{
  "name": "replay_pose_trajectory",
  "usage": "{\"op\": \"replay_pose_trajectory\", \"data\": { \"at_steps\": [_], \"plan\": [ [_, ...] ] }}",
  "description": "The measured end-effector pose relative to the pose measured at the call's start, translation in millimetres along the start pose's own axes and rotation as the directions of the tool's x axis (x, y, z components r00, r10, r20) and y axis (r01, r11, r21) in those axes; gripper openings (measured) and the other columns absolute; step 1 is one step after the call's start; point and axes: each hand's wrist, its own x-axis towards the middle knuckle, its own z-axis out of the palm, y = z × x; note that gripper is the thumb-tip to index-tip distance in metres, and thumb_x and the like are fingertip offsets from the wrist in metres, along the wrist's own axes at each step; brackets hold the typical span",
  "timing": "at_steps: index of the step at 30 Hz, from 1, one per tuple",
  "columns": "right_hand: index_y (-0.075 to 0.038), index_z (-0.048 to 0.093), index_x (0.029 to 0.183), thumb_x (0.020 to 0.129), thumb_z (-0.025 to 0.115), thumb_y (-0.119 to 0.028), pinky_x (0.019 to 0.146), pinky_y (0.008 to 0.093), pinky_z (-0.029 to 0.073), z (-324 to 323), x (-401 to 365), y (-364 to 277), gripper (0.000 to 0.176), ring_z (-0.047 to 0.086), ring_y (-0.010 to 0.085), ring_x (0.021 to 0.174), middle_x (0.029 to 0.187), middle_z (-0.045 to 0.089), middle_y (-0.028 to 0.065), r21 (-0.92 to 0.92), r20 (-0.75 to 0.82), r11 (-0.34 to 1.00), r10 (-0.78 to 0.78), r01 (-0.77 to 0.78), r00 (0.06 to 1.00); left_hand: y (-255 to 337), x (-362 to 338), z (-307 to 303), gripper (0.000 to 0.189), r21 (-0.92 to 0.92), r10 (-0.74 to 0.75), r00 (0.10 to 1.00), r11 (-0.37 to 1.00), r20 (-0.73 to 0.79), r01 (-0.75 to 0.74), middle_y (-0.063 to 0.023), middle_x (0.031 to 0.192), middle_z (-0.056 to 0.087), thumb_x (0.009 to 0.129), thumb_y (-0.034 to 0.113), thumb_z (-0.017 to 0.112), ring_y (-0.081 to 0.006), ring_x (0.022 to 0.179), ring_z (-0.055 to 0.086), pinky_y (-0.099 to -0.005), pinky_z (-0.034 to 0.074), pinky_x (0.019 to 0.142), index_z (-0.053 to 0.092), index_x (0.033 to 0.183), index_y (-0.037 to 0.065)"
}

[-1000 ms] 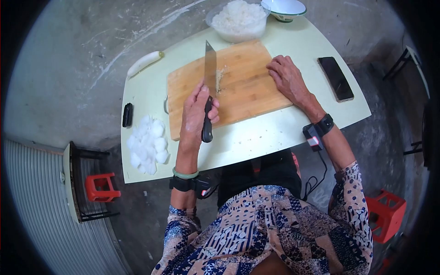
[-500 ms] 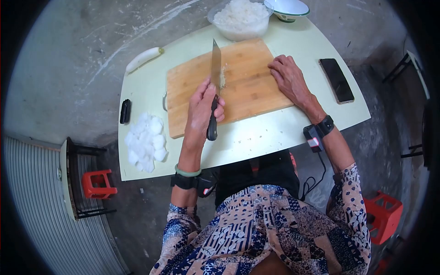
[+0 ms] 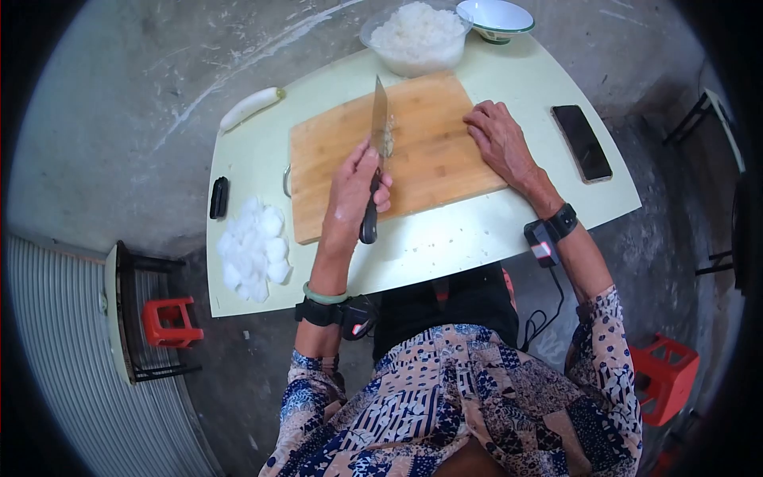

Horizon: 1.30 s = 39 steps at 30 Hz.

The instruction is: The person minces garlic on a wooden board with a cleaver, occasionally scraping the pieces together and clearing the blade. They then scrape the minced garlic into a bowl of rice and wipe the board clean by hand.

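Note:
My left hand is closed around the black handle of a kitchen knife, its blade pointing away from me over the wooden cutting board. Small pale shreds lie along the right side of the blade. At the board's right edge, my right hand rests with its fingers bent over the edge, gripping it. A pile of thin white slices lies on the table left of the board. Behind them is a whole white radish with a greenish end.
A clear bowl heaped with white shreds and a white enamel bowl stand at the back. A phone lies at right, a small black object at left. Red stools stand on the floor.
The knife has shifted slightly right across the board, still in my left hand. My right hand stays at the board's edge.

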Motion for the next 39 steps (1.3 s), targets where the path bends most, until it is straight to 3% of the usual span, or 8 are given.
{"op": "replay_pose_trajectory", "data": {
  "at_steps": [6,9,12,19,21,27,34,39],
  "plan": [
    [-0.001,0.067,0.105,0.094,0.063,-0.008,0.089,0.0414,0.051,0,-3,0,0.013,0.057,0.0303,0.101,0.107,0.062,0.0102,0.003,0.0,1.0,-0.004,0.004,1.0,10,-7,-8,0.049,0.015,0.131,0.989,0.991,-0.071,-0.13,-0.0049,0.077,0.057,0.109,0.027,0.05,-0.0073,0.051,0.045,-0.0235,0.039,0.046,0.04,0.154,0.009],
    [-0.001,0.067,0.105,0.095,0.063,-0.008,0.09,0.041,0.051,0,-2,-1,0.014,0.057,0.0302,0.101,0.107,0.062,0.0103,-0.005,0.008,1.0,0.0,0.0,1.0,-4,-2,-13,0.055,-0.01,0.033,0.999,0.999,-0.003,-0.033,-0.0041,0.077,0.056,0.109,0.028,0.05,-0.0073,0.054,0.047,-0.0246,0.042,0.048,0.035,0.157,0.005],
    [-0.001,0.068,0.105,0.094,0.064,-0.008,0.09,0.0407,0.051,1,-4,0,0.014,0.057,0.0301,0.102,0.107,0.062,0.0103,0.001,0.007,1.0,0.006,-0.006,1.0,0,3,-19,0.053,-0.048,0.019,1.0,0.999,0.011,-0.018,-0.0059,0.077,0.058,0.109,0.027,0.051,-0.008,0.051,0.045,-0.0244,0.041,0.046,0.035,0.157,0.01],
    [-0.001,0.068,0.106,0.095,0.064,-0.009,0.091,0.0408,0.051,0,-2,-1,0.014,0.057,0.03,0.102,0.107,0.062,0.0103,-0.015,0.003,1.0,-0.004,0.004,1.0,0,-7,-5,0.053,-0.028,0.081,0.997,0.996,-0.001,-0.081,-0.0067,0.078,0.058,0.109,0.027,0.052,-0.0084,0.051,0.045,-0.0247,0.041,0.046,0.036,0.156,0.008],
    [-0.001,0.068,0.105,0.095,0.064,-0.009,0.091,0.0408,0.051,0,-2,-2,0.014,0.058,0.03,0.102,0.107,0.062,0.0104,-0.013,0.014,1.0,0.003,-0.003,1.0,-6,-1,-6,0.055,-0.052,-0.006,1.0,0.999,0.03,0.007,-0.0067,0.078,0.058,0.109,0.028,0.052,-0.0085,0.051,0.045,-0.0244,0.041,0.046,0.034,0.156,0.007],
    [-0.002,0.068,0.105,0.094,0.064,-0.008,0.09,0.0407,0.052,1,-3,2,0.013,0.057,0.03,0.101,0.106,0.062,0.0104,0.005,-0.012,1.0,-0.012,0.012,1.0,12,-12,0,0.057,0.018,0.088,0.996,0.996,-0.002,-0.088,-0.0068,0.076,0.058,0.108,0.024,0.051,-0.009,0.051,0.046,-0.0249,0.04,0.046,0.03,0.158,0.008],
    [-0.002,0.067,0.103,0.093,0.065,-0.008,0.088,0.0412,0.052,4,-3,2,0.012,0.057,0.0302,0.1,0.104,0.061,0.01,0.002,-0.042,0.999,-0.033,0.033,0.999,-2,-4,-4,0.055,-0.062,0.017,1.0,0.998,0.019,-0.015,-0.0051,0.075,0.056,0.106,0.021,0.047,-0.0088,0.052,0.048,-0.0249,0.041,0.047,0.035,0.156,0.003],
    [-0.002,0.068,0.103,0.093,0.065,-0.008,0.088,0.0414,0.052,3,-3,1,0.012,0.057,0.0302,0.1,0.105,0.062,0.0102,0.0,-0.024,1.0,-0.015,0.015,1.0,12,-17,3,0.056,-0.071,0.12,0.992,0.99,-0.049,-0.124,-0.0056,0.075,0.057,0.106,0.022,0.046,-0.009,0.052,0.048,-0.0247,0.041,0.046,0.034,0.156,0.002]
  ]
}}
